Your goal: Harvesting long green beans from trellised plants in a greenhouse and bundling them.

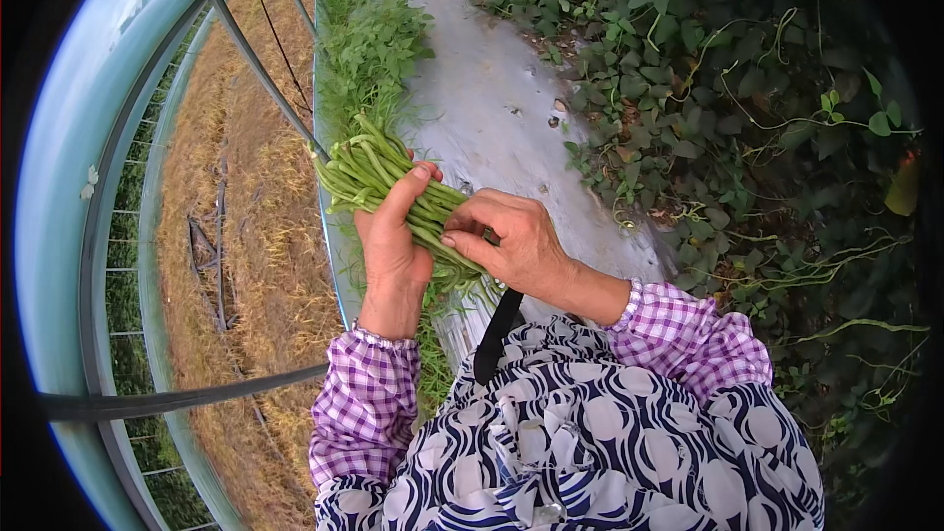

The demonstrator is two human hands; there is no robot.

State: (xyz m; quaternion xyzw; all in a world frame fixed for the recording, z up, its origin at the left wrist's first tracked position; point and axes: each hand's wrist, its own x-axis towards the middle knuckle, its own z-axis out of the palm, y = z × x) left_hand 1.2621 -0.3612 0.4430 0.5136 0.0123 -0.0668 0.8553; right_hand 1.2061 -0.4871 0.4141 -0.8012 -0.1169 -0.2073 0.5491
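Observation:
A bundle of long green beans (376,173) lies slanted across the middle of the view, its gathered ends at the upper left. My left hand (398,228) is wrapped around the bundle, with the thumb on top. Against the lower right part of the beans, my right hand (505,236) has its thumb and fingers curled together; whether it pinches a bean cannot be told. The far ends of the beans hang below my right hand, partly hidden. A black strap (498,335) runs down from beneath that hand over the patterned clothing.
Pale plastic ground sheeting (479,81) runs between a strip of green weeds (376,40) and dense leafy vines (649,88) on the right. Curved metal greenhouse pipes (251,55) stand at the left, with dry brown grass (265,236) beyond them.

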